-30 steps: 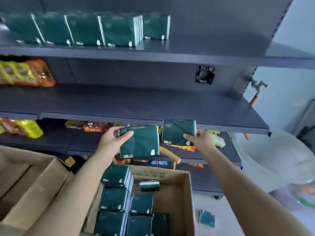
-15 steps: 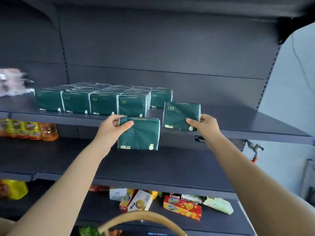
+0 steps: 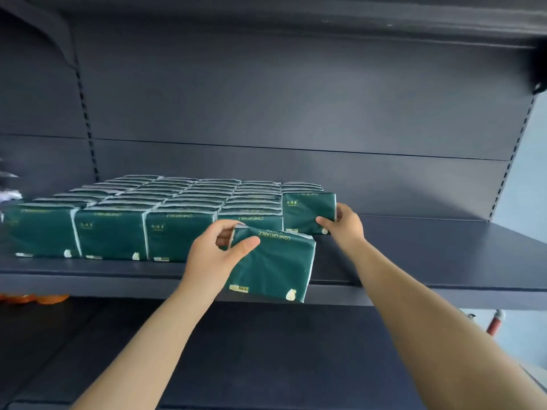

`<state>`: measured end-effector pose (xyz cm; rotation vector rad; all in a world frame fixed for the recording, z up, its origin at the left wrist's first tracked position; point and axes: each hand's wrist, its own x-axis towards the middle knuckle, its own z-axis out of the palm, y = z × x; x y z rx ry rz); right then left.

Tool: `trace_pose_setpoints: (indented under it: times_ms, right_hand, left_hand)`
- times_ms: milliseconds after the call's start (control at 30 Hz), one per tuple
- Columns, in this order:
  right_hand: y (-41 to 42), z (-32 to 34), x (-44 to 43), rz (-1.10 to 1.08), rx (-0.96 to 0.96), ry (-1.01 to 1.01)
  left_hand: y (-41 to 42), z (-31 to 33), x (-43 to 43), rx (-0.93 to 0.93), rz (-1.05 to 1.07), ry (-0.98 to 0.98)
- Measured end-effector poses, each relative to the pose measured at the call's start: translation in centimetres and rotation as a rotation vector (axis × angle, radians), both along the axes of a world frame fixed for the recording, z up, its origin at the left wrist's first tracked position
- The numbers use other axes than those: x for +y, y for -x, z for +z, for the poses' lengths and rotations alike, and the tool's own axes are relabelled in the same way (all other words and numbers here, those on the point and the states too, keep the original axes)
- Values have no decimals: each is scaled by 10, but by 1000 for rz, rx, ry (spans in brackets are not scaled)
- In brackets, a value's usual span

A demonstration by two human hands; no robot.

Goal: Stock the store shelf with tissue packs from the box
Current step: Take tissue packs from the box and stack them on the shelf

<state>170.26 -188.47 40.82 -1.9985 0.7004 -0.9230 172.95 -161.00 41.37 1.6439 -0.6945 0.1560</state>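
Several rows of dark green tissue packs [image 3: 112, 235] stand upright on the dark grey shelf [image 3: 429, 253], filling its left half. My right hand [image 3: 344, 224] grips one green pack [image 3: 306, 213] by its right edge and holds it upright on the shelf at the front of the rightmost row. My left hand [image 3: 216, 255] grips a second green pack [image 3: 275, 266] by its upper left corner, in front of the shelf's front edge and just below the stocked rows. The box is out of view.
The shelf's right half is bare up to the slotted upright [image 3: 509, 161]. Another shelf [image 3: 296, 16] hangs overhead. A lower shelf [image 3: 266, 350] lies beneath my arms. Orange packaging [image 3: 35, 298] peeks out at the left, and a red-handled tap [image 3: 494, 322] shows at lower right.
The view has risen from the box to the top shelf. Both hands carried their packs upward; the right pack now stands on the shelf at the row's end, and the left pack is nearer the shelf edge.
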Motion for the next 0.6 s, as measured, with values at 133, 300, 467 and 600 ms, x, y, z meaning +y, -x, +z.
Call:
trace_pose_setpoints:
  times_ms: [133,300,467,600]
  right_hand:
    - [-24,-11,-11,-77,48,39]
    - [-37,-14,-19,-43,195,116]
    - [-32,-10,-25,-27,248,43]
    - [-10,-4,-14,-83,183,-29]
  left_hand:
    - [-7,-3,-3,-22,-31,4]
    - [-7,-9,-8,-8,-48,8]
    - [-7,-16,-12,29,-9,28]
    - [1,-14,-11,50,7,27]
